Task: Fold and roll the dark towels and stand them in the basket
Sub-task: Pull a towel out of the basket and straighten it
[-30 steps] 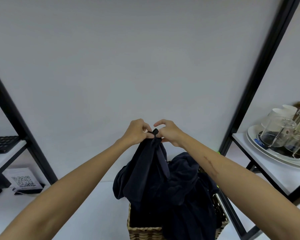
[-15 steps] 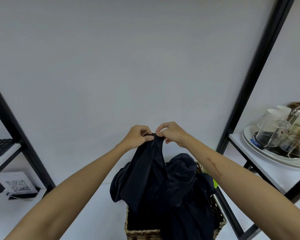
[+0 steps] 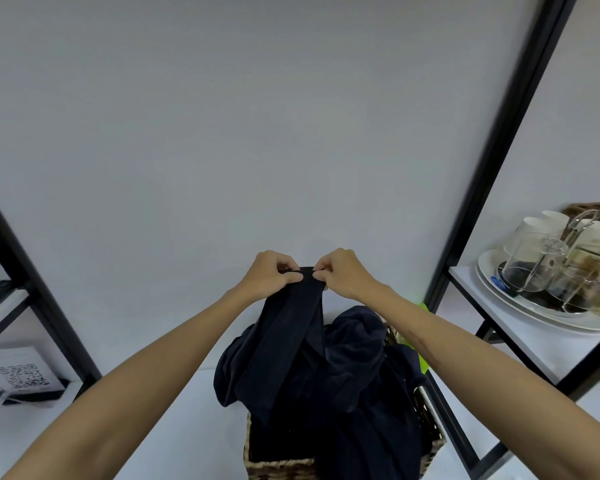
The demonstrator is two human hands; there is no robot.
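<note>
1. Progress, my reading: early. No rolled towel is visible standing in the basket (image 3: 278, 467); the dark cloth there lies in a loose heap, spilling over the rim. Folding and rolling of the lifted towel (image 3: 284, 341) is not yet done.

2. My hands are raised together above the basket. The left hand (image 3: 269, 276) pinches the top edge of the lifted towel between thumb and curled fingers; the right hand (image 3: 342, 273) pinches the same edge just beside it, fingers curled. A short stretch of hem spans between the two grips.

3. The lifted towel hangs down from that edge as a narrow, bunched drape, its lower part touching the heap (image 3: 357, 375) in the basket. Not spread flat; I cannot tell where its corners are.

4. Materials: towels are very dark navy, matte, soft, with thick rounded folds. The basket is woven wicker, tan and brown, roughly square, on a white surface (image 3: 174, 410).

5. Left to do, as I judge it: open the towel out, fold, roll, stand it upright; repeat for the heap.

6. Surroundings: black metal shelf frame (image 3: 492, 161); glass cups (image 3: 534, 268) on a white plate to the right; a QR-code card (image 3: 23, 377) lower left; something bright green behind the basket.
</note>
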